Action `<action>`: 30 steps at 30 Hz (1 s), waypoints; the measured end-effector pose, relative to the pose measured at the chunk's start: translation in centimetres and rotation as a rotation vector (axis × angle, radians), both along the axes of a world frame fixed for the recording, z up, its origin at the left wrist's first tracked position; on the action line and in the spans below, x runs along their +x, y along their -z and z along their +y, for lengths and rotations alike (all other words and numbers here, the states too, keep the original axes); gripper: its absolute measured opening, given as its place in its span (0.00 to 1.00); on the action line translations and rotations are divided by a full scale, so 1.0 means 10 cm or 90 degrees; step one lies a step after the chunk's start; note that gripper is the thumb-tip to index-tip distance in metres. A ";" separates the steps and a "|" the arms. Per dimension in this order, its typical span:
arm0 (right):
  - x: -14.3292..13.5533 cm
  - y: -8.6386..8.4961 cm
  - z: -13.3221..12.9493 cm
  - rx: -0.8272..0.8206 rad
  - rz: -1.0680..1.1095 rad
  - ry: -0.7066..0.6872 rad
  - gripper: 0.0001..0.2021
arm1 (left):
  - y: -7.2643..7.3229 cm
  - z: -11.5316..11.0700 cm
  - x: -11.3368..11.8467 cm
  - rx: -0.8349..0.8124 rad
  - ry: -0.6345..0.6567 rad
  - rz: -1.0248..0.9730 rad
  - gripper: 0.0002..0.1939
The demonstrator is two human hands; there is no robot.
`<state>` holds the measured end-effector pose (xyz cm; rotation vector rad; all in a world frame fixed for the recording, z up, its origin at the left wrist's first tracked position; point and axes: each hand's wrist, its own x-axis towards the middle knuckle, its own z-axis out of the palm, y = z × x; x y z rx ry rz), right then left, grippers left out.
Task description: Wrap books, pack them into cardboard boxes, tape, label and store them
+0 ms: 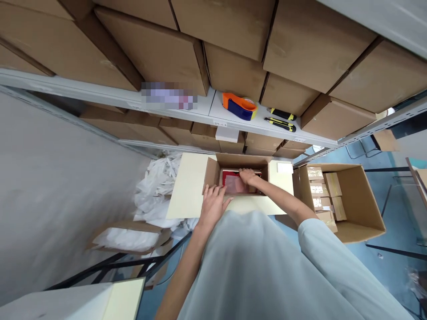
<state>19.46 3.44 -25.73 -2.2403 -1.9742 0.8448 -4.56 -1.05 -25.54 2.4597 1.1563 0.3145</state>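
An open cardboard box (242, 159) stands on a pale yellow table (187, 178) in front of me. Inside it lies a flat red and pink item (233, 183), whose kind I cannot make out. My right hand (248, 175) reaches into the box, fingers stretched over the item's far right part. My left hand (213, 201) rests at the box's near left corner, fingers spread along its edge. Whether the right fingertips press on the item or sit just above it is hard to tell.
A shelf (200, 111) of cardboard boxes runs behind the table, holding an orange and blue tape dispenser (239, 106) and two utility knives (282, 119). At right stands a large carton (360, 200) with several small boxes. White plastic bags (153, 186) pile up at left.
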 end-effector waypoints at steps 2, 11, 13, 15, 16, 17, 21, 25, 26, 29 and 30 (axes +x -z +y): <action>0.03 -0.18 -0.14 -0.006 0.008 -0.022 0.17 | -0.02 -0.04 -0.04 0.002 0.006 -0.009 0.22; 0.76 -0.72 -1.77 0.269 0.134 0.353 0.30 | -0.14 -0.26 -0.13 -0.002 -0.137 -0.070 0.18; 0.75 -0.61 -1.98 0.238 0.231 0.394 0.31 | -0.09 -0.27 -0.13 -0.024 -0.195 -0.113 0.35; 0.67 -0.48 -2.06 0.202 0.314 0.348 0.32 | -0.02 -0.25 -0.13 -0.054 -0.174 -0.140 0.48; 0.62 -0.42 -2.06 0.173 0.327 0.302 0.35 | 0.01 -0.23 -0.13 -0.064 -0.131 -0.139 0.50; 0.58 -0.36 -2.04 0.133 0.315 0.250 0.40 | 0.03 -0.21 -0.14 -0.067 -0.078 -0.125 0.50; 0.57 -0.25 -1.86 -0.013 0.166 0.120 0.49 | 0.07 -0.04 -0.15 -0.036 0.087 -0.002 0.48; 0.74 -0.24 -1.58 -0.023 0.154 0.184 0.35 | 0.05 0.29 0.03 -0.044 0.105 0.105 0.41; 0.77 -0.22 -1.50 -0.020 0.137 0.219 0.35 | 0.05 0.39 0.11 -0.053 0.099 0.128 0.41; 0.75 -0.13 -1.26 0.006 0.020 0.312 0.44 | 0.03 0.64 0.39 -0.044 0.032 0.158 0.51; 0.72 -0.09 -1.20 0.020 -0.014 0.331 0.49 | 0.02 0.72 0.47 -0.024 0.000 0.151 0.56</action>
